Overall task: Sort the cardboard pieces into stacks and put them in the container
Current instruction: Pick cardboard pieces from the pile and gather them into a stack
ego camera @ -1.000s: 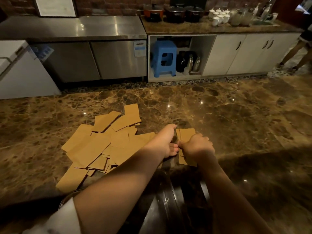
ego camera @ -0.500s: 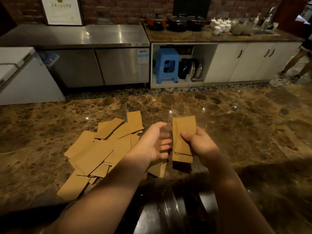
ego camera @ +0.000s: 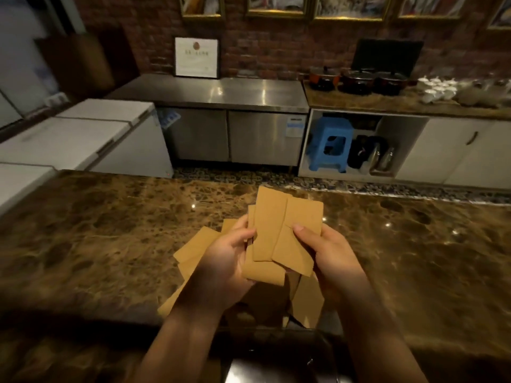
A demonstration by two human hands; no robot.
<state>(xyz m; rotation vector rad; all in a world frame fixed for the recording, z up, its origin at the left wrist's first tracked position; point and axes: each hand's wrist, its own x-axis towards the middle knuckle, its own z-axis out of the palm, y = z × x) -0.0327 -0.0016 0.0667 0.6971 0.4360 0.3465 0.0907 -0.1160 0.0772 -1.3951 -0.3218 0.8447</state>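
Observation:
A loose stack of tan cardboard pieces (ego camera: 279, 230) is held up above the marble counter (ego camera: 96, 230), fanned and uneven. My left hand (ego camera: 224, 261) grips its left edge and my right hand (ego camera: 329, 252) grips its right side with the thumb on top. Below and behind my hands, more cardboard pieces (ego camera: 193, 250) lie scattered on the counter, mostly hidden by my arms. A dark clear container (ego camera: 276, 360) sits at the near edge, between my forearms.
Beyond the counter are white chest freezers (ego camera: 83, 134) at left, a steel cabinet (ego camera: 232, 134), a blue stool (ego camera: 330, 145) in an open shelf, and pots (ego camera: 356, 81) on the back worktop.
The stack has been lifted off the counter. My left hand, open half a second ago, now grips it too. The camera has tilted up, so the pile sits lower in view.

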